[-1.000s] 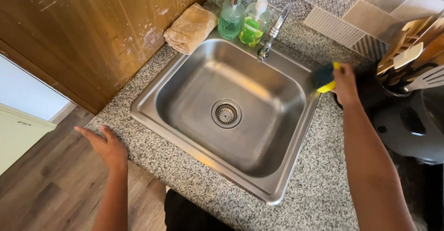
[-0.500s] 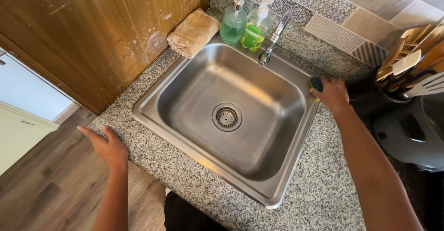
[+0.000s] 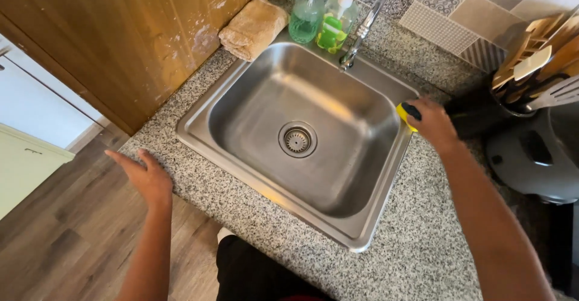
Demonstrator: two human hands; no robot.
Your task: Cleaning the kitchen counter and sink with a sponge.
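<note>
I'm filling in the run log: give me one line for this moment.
right hand: holds sponge at sink rim | left hand: flat on counter edge | sink: empty
</note>
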